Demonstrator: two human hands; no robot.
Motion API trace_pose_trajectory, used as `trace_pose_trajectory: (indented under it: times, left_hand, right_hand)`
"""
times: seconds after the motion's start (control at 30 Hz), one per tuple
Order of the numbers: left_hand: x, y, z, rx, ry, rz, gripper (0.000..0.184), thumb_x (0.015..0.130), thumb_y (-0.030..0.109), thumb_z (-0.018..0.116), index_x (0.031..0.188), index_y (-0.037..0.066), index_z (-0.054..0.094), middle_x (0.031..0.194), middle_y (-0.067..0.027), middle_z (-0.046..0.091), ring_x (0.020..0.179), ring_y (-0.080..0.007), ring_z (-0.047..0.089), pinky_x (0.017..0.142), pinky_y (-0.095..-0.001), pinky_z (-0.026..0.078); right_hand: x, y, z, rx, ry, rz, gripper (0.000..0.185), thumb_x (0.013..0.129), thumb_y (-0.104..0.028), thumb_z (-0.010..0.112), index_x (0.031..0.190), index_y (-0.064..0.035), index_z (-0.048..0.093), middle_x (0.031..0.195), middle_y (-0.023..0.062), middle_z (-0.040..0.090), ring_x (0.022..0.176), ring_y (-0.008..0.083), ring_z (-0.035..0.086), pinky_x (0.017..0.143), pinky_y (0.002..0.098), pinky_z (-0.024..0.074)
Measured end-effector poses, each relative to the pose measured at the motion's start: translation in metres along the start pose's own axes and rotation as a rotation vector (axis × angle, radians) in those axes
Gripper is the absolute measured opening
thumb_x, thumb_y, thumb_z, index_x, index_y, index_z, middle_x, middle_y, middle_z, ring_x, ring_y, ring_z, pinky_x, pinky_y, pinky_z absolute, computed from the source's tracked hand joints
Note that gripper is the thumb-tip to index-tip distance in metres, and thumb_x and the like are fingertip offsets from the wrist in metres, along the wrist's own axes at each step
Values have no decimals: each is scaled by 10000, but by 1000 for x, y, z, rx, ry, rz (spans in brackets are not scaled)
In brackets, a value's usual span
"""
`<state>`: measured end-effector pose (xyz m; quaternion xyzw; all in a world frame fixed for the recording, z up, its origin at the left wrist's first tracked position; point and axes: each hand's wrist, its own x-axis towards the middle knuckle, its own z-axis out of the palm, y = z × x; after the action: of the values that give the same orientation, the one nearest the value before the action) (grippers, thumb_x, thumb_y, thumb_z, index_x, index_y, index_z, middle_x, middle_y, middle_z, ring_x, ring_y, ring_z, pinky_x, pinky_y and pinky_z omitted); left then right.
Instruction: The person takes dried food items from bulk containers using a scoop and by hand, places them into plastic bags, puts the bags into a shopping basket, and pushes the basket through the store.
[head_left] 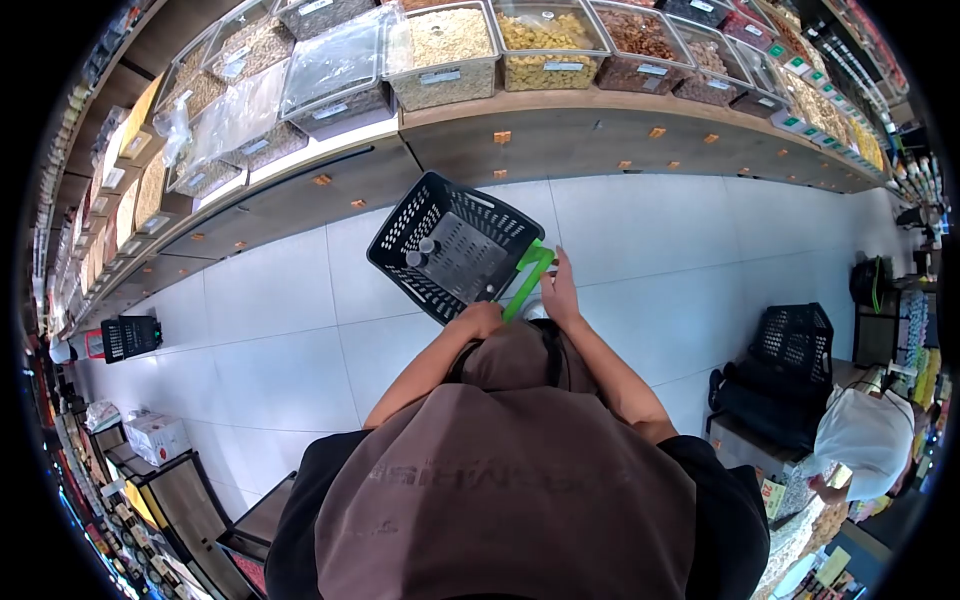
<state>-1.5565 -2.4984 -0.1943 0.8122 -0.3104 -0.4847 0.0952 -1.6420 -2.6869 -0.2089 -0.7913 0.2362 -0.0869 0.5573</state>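
The item under inspection is a black basket (515, 218), in front of the person's body over the pale tiled floor (650, 245), near the shelf unit (520, 140) that carries clear bins (440, 82) of loose dry goods. It sits at an angle, open side toward the viewer; whether its base bears on the floor cannot be determined. A green handle (527, 284) lies at the basket's near right-hand end. The left hand (481, 317) is at the handle's lower end with fingers curled; how firmly they close on it is hidden. The right hand (561, 288) is beside the upper end, fingers loosely extended and not wrapped round the bar; contact cannot be confirmed. Inside are two small pale round-topped items (427, 245), too indistinct to identify. Assessment: the basket appears to be stiff perforated plastic, likely light with so little in it, and not readily damaged. The smooth handle should be sound to hold, though a slick surface may call for a full wrap of the fingers. The best hold is judged to be the handle's middle, for balance; the rim would serve as a second hold. Loose contents may slide if the basket is tipped.
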Motion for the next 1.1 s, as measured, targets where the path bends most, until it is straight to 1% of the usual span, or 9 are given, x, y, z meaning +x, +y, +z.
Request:
trace_pose_trajectory:
  times: [0.03,0.17,0.33,0.37,0.5,0.57,0.67,0.87,1.1]
  left_hand:
    - [4,-3,1,9,20,44,491,830,373,605,1131,-4,697,1142,-262,678,1108,-400,644,965,-471,492]
    - [12,-1,-4,90,-70,138,494,831,381,607,1108,-17,700,1126,-269,679,1082,-402,655,960,-482,492]
    - [5,-8,-3,6,71,112,619,845,550,619,1083,-14,711,1109,-259,688,1053,-407,663,932,-488,498]
    - [4,-12,-4,-15,73,147,696,840,641,601,1066,-7,717,1086,-253,694,1035,-408,665,926,-486,498]
    - [18,-27,1,-131,98,137,731,834,682,588,1036,-7,723,1052,-250,700,1010,-408,667,929,-487,494]
    - [24,-34,-1,-200,80,173,878,771,741,630,1014,-101,689,1046,-292,687,1009,-440,662,900,-499,502]
    - [16,-38,-17,-226,34,71,744,774,706,657,1023,10,740,1071,-243,699,1013,-404,667,899,-473,501]
    - [13,-49,-48,-370,79,-6,742,770,642,710,1106,-20,717,1085,-264,697,1038,-396,670,914,-453,498]
    - [50,-91,-34,-435,229,-112,692,790,598,698,1027,-52,716,1034,-294,698,992,-409,687,863,-473,514]
  right_hand:
    - [5,-10,3,23,8,110,686,944,-149,582,1500,65,241,1410,302,433,1093,375,574,914,372,493]
    - [20,3,34,-327,121,38,801,897,-218,647,1499,68,203,1382,331,447,1130,453,573,959,450,483]
    - [35,-37,36,-379,-31,216,966,818,-230,687,1502,64,70,1375,375,423,1145,548,537,987,523,461]
    - [39,-40,36,-388,-34,209,966,818,-230,687,1502,64,70,1375,375,423,1145,548,537,987,523,461]
    - [53,-44,43,-413,-99,175,941,819,-222,672,1497,62,86,1377,369,423,1156,536,534,981,525,464]
    - [67,-48,47,-423,-123,159,930,820,-222,668,1499,58,96,1376,365,426,1159,530,535,977,523,467]
    - [73,-45,58,-402,-109,64,913,824,-228,662,1509,31,117,1369,356,435,1170,523,531,977,518,468]
    - [119,-65,65,-342,-321,-5,886,825,-276,673,1518,-17,186,1342,336,474,1181,500,537,969,500,473]
    - [175,-74,98,-406,-514,-81,761,847,-324,660,1429,-28,271,1249,320,550,1108,500,584,926,518,489]
